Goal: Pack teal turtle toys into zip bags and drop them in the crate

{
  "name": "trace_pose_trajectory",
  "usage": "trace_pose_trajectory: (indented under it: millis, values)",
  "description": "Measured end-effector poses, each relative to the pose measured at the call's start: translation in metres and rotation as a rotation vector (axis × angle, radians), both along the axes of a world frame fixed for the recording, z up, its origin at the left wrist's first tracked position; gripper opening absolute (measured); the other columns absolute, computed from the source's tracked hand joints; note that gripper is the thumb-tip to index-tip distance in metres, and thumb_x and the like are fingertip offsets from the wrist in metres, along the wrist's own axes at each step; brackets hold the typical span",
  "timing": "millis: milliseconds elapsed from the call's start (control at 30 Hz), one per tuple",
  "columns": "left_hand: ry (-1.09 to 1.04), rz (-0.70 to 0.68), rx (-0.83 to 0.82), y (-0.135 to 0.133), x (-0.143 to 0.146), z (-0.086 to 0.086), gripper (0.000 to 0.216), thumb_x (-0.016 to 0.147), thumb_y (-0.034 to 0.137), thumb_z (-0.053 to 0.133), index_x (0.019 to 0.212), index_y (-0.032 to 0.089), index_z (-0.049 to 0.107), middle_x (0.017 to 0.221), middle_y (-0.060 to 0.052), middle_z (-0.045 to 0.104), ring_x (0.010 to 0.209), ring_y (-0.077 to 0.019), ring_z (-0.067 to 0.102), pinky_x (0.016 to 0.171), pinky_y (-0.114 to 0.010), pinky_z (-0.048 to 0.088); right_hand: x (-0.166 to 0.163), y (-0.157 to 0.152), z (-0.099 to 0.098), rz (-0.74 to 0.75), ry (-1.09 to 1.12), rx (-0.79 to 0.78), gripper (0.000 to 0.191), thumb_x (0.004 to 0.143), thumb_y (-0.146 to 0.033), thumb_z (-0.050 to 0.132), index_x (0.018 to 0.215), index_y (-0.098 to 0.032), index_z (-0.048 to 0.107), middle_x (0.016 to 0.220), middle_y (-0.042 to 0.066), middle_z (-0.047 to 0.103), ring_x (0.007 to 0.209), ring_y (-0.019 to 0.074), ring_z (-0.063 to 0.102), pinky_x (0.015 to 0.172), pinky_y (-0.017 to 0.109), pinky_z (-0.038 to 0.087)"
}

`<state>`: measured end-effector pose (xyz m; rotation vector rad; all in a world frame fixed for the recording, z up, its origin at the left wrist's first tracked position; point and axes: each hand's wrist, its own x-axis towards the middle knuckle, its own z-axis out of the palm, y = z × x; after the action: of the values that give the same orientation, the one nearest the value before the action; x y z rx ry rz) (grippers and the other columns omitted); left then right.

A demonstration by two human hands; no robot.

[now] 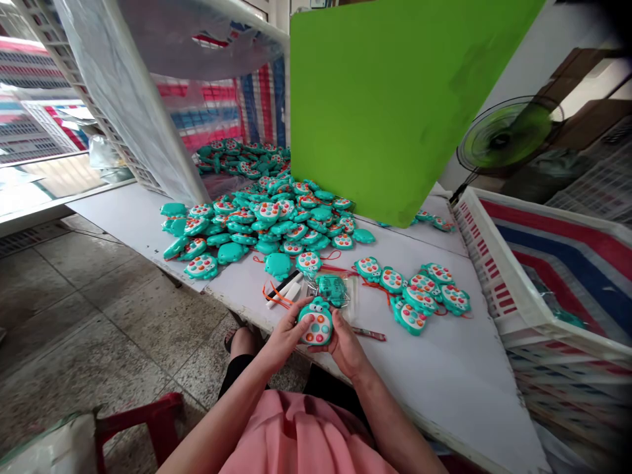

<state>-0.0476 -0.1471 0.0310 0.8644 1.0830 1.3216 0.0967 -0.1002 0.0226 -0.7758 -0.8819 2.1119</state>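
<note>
Underside of held toy (316, 326) hidden, fan blades (527, 128) blurred, red stool (165, 411) cut off below

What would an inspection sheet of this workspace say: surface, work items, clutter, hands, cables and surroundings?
Surface: white table, its edge looking worn.
Work items: turquoise-and-white toy held; similar toys in a large pile and a smaller group at the right.
Clutter: black pen-like item, white pen-like item, wrapped turquoise item, reddish stick.
Hands: left hand and right hand both hold the toy.
Cables: nothing seen for certain; orange cords lie by the pen-like items.
Surroundings: green board, fan, white crate at the right, red stool at lower left.
</note>
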Motion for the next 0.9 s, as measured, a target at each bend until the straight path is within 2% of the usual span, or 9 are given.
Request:
trace_pose_trajectory:
  millis: [67, 167, 267, 333, 533, 633, 767, 833, 900]
  values:
    - [0.024, -0.028, 0.040, -0.001, 0.001, 0.001, 0.079, 0.069, 0.039, 0.077, 0.138, 0.026, 0.042, 0.128, -0.008, 0.057, 0.110, -0.0257, 0.058, 0.093, -0.036, 0.048, 0.000, 0.000, 0.001, 0.000, 0.023, 0.000, 0.053, 0.080, -0.060, 0.060, 0.120, -0.025, 0.057, 0.106, 0.007, 0.068, 0.085, 0.0215, 0.067, 0.063, 0.034, 0.057]
    - [0.014, -0.094, 0.089, -0.004, 0.000, 0.006, 0.105, 0.057, 0.032, 0.086, 0.145, 0.028, 0.030, 0.135, -0.010, 0.050, 0.117, -0.0287, 0.054, 0.097, -0.037, 0.046, 0.000, -0.002, 0.001, 0.006, -0.008, 0.051, 0.054, 0.077, -0.049, 0.070, 0.124, -0.028, 0.054, 0.111, 0.005, 0.066, 0.090, 0.0213, 0.066, 0.070, 0.033, 0.056]
    - [0.009, -0.145, 0.102, -0.007, -0.002, 0.007, 0.111, 0.057, 0.031, 0.087, 0.148, 0.029, 0.023, 0.138, -0.011, 0.047, 0.117, -0.0300, 0.054, 0.099, -0.038, 0.045, -0.002, -0.004, -0.001, -0.019, -0.069, 0.114, 0.056, 0.075, -0.039, 0.074, 0.125, -0.028, 0.053, 0.113, 0.004, 0.065, 0.093, 0.0210, 0.065, 0.074, 0.032, 0.055]
    - [0.004, -0.130, 0.091, -0.007, -0.002, 0.004, 0.113, 0.058, 0.030, 0.086, 0.149, 0.029, 0.019, 0.138, -0.012, 0.048, 0.116, -0.0300, 0.054, 0.098, -0.039, 0.045, -0.003, -0.005, -0.002, -0.038, -0.074, 0.124, 0.052, 0.076, -0.041, 0.073, 0.123, -0.027, 0.055, 0.113, 0.004, 0.065, 0.093, 0.0208, 0.064, 0.074, 0.032, 0.055]
    - [0.023, -0.099, 0.059, -0.003, 0.001, -0.003, 0.104, 0.065, 0.032, 0.081, 0.149, 0.029, 0.020, 0.131, -0.010, 0.054, 0.113, -0.0279, 0.056, 0.096, -0.038, 0.047, 0.002, 0.000, 0.000, 0.048, 0.000, -0.014, 0.058, 0.081, -0.066, 0.053, 0.124, -0.025, 0.055, 0.107, 0.008, 0.067, 0.076, 0.0196, 0.066, 0.054, 0.030, 0.056]
    - [0.083, -0.064, 0.075, 0.000, 0.001, -0.003, 0.087, 0.072, 0.037, 0.075, 0.146, 0.027, 0.029, 0.131, -0.008, 0.054, 0.114, -0.0264, 0.055, 0.098, -0.036, 0.045, 0.005, 0.003, 0.001, 0.075, 0.030, -0.033, 0.061, 0.082, -0.069, 0.049, 0.124, -0.026, 0.054, 0.110, 0.009, 0.067, 0.080, 0.0203, 0.067, 0.056, 0.031, 0.056]
    - [0.098, 0.015, -0.011, 0.003, 0.003, -0.007, 0.054, 0.085, 0.045, 0.057, 0.134, 0.023, 0.045, 0.111, -0.006, 0.063, 0.093, -0.0210, 0.061, 0.082, -0.032, 0.051, 0.006, -0.003, 0.000, 0.090, 0.058, -0.026, 0.057, 0.083, -0.064, 0.053, 0.126, -0.027, 0.053, 0.114, 0.007, 0.065, 0.088, 0.0223, 0.067, 0.064, 0.036, 0.058]
    - [0.094, 0.018, -0.031, 0.005, 0.005, -0.009, 0.051, 0.086, 0.046, 0.056, 0.130, 0.023, 0.047, 0.104, -0.004, 0.065, 0.084, -0.0189, 0.062, 0.074, -0.030, 0.051, 0.004, -0.007, -0.002, 0.076, 0.034, 0.011, 0.053, 0.082, -0.053, 0.063, 0.127, -0.029, 0.051, 0.115, 0.006, 0.064, 0.089, 0.0215, 0.067, 0.066, 0.036, 0.059]
    - [0.135, -0.004, 0.002, 0.009, 0.004, -0.007, 0.051, 0.086, 0.047, 0.055, 0.130, 0.022, 0.047, 0.105, -0.005, 0.065, 0.086, -0.0188, 0.062, 0.075, -0.029, 0.051, 0.006, -0.006, -0.003, 0.067, -0.006, 0.045, 0.052, 0.079, -0.043, 0.069, 0.126, -0.029, 0.052, 0.115, 0.005, 0.064, 0.087, 0.0208, 0.067, 0.064, 0.035, 0.059]
